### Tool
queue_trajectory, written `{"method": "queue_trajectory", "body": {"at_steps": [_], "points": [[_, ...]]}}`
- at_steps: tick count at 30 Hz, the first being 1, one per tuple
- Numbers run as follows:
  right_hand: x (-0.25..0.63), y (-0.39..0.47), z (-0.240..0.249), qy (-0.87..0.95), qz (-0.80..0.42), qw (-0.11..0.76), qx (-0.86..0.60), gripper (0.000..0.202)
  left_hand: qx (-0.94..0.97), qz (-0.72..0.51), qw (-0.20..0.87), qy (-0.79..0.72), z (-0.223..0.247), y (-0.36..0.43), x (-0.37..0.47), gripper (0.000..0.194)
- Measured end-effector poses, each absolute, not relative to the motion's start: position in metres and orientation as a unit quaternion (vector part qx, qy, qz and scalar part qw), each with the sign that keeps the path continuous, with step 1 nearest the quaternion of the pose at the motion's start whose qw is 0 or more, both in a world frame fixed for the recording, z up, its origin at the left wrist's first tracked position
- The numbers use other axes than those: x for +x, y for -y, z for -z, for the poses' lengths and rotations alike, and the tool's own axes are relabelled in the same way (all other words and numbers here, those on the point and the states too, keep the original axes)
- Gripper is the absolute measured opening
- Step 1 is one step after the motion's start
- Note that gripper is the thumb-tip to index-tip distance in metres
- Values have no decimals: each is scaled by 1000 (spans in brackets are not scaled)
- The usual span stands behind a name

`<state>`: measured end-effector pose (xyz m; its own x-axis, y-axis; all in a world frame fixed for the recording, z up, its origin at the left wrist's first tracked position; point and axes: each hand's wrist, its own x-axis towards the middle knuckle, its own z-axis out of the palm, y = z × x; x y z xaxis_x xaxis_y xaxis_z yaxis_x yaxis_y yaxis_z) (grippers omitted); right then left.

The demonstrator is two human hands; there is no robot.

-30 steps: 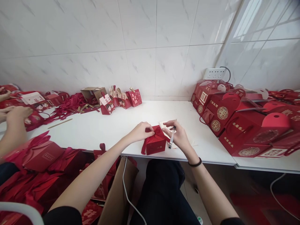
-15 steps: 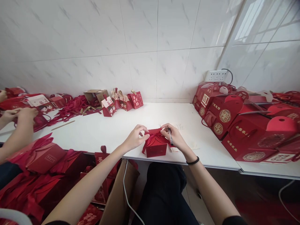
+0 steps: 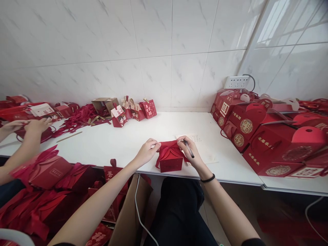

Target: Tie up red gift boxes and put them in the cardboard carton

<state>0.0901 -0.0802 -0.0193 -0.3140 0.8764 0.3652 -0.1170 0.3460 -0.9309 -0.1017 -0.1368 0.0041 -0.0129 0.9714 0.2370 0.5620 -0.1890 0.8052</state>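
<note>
A small red gift box (image 3: 171, 165) stands at the table's near edge, with a red ribbon (image 3: 170, 149) tied over its top. My left hand (image 3: 148, 150) is at the box's upper left, thumb and finger pinched on one side of the ribbon. At the upper right, my right hand (image 3: 190, 149) pinches the ribbon's other side. A dark pen (image 3: 189, 149) is also tucked in my right hand, pointing down toward me. Partly behind that hand lies a sheet of paper with handwriting (image 3: 196, 138).
Large red boxes (image 3: 271, 147) are stacked on the right, below a power strip (image 3: 236, 82). Small decorated boxes (image 3: 120, 117) and a heap of ribbons (image 3: 79, 118) stand at the back left. Ribboned boxes (image 3: 51, 171) fill the lower left. A co-worker's hands (image 3: 36, 126) work at far left.
My left hand's fingers have closed together and shifted slightly at the ribbon. The pen in my right hand has tilted a little. The co-worker's hands have moved.
</note>
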Motion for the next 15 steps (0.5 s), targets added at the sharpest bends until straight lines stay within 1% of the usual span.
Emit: {"method": "queue_trajectory", "body": {"at_steps": [4,6,11,15], "points": [[89,80,25,615,-520,518,-289,23,664,-407,237,-581,2,137,-101,40],[89,81,25,617,-512,521,-291,23,659,-418,241,-578,3,138,-100,39],[90,83,22,642,-443,532,-330,29,644,-455,248,-563,0,142,-99,24],[92,81,25,652,-407,540,-342,38,665,-441,215,-562,-4,144,-97,21]]}}
